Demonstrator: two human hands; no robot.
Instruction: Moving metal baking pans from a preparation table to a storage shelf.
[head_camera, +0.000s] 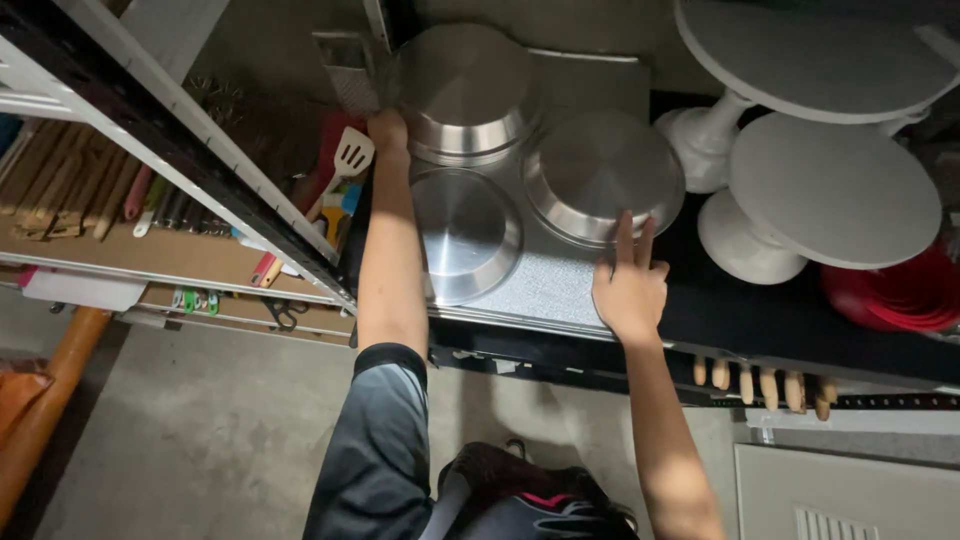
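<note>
Here my left hand (388, 132) lies flat against the far steel pan (468, 92) on the shelf (560, 300), my right hand (628, 285) fingertips open on the right pan's (602, 175) rim—light, stiff, slippery; rims grip best.

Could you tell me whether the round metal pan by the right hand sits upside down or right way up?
Upside down: the metal pan shows its flat base upward, rim on the tray; right hand touches its edge.

Three silver metal pans (470, 100) gleam on a grey speckled tray (560, 285) over a black shelf (740, 310). Beside them stand white cake stands (830, 190) and a stack of red bowls (900, 295). A white slotted spatula (352, 155) lies among wooden handles (60, 190).
</note>
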